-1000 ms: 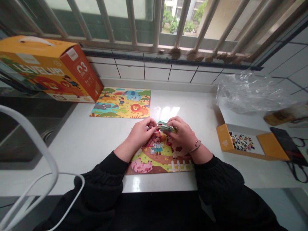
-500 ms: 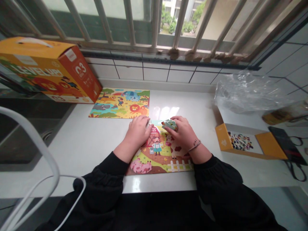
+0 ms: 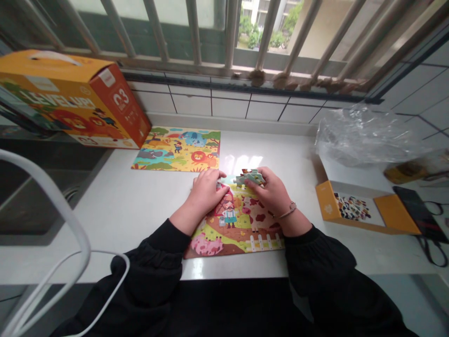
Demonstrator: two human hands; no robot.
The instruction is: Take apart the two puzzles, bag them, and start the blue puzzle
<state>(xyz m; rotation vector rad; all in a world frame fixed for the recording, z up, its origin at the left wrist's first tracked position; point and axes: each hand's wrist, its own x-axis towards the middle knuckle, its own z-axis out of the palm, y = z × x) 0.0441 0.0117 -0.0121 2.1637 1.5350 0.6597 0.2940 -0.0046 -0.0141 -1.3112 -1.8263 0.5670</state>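
Observation:
A farm jigsaw puzzle (image 3: 229, 234) with a farmer, a cow, a pig and a red barn lies flat near the counter's front edge. My left hand (image 3: 206, 189) rests palm down on its upper left part, over the barn, with the thumb apart from the fingers. That hand hides the corner beneath it. Between the thumb and fingers of my right hand (image 3: 275, 192) is a small stack of jigsaw pieces (image 3: 254, 178), pale green with bits of red. The stack is above the puzzle's upper edge.
A finished safari puzzle (image 3: 175, 150) lies behind at left, beside an orange carton (image 3: 80, 103). At right are an open yellow box (image 3: 326, 201) of loose pieces, clear plastic wrap (image 3: 368, 133) and a black phone (image 3: 421, 215). A white cable (image 3: 70, 215) loops at front left.
The stack in my right hand has tilted and fanned out, showing more of the pieces. My left hand stays on the puzzle, its thumb slightly shifted. The view has moved a little.

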